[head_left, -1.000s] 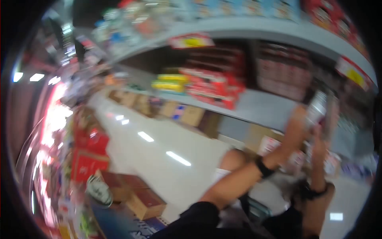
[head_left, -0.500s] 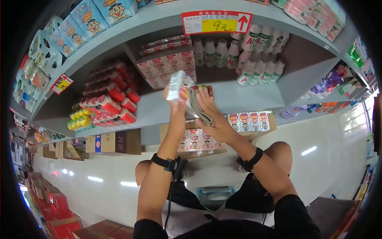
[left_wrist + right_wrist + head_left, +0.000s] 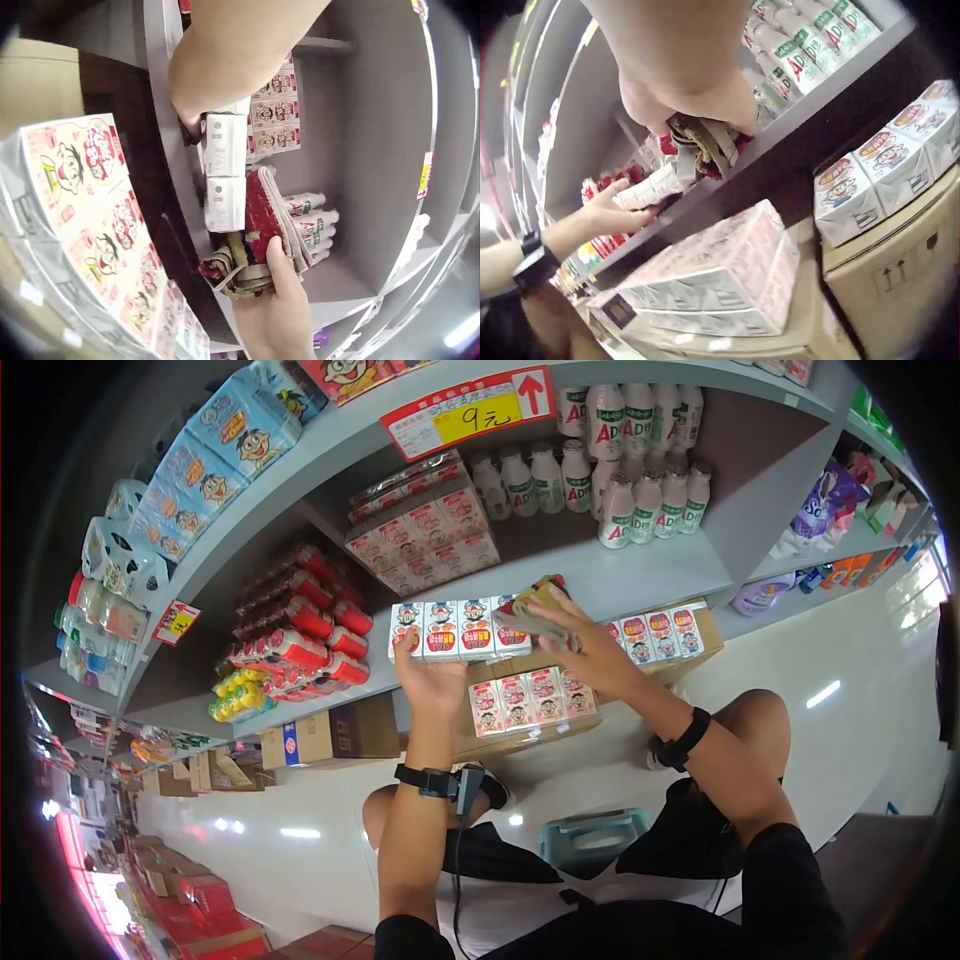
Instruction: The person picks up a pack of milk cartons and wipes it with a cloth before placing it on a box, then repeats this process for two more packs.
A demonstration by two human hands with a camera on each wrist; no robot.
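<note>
In the head view, my left hand (image 3: 432, 680) grips the left end of a row of white drink cartons (image 3: 458, 630), its thumb on the printed front. My right hand (image 3: 592, 650) holds a folded red and olive cloth (image 3: 532, 612) against the row's right end. The left wrist view shows the cartons (image 3: 225, 146) end to end beside the cloth (image 3: 262, 217), with the right thumb on the cloth. From the right wrist view, fingers of the right hand (image 3: 690, 97) curl over the cloth (image 3: 701, 146); the left hand (image 3: 604, 214) supports the cartons' far end.
A grey shelf (image 3: 640, 585) lies behind the hands, bearing white bottles (image 3: 618, 510), stacked pink cartons (image 3: 425, 535) and red bottle packs (image 3: 300, 622). Below stand open boxes of cartons (image 3: 530, 700). A teal stool (image 3: 592, 842) is between the person's legs.
The camera view has swung round to face the shelf. The cartons have turned from end-on to a level row with fronts showing, and the hands have moved apart along it.
</note>
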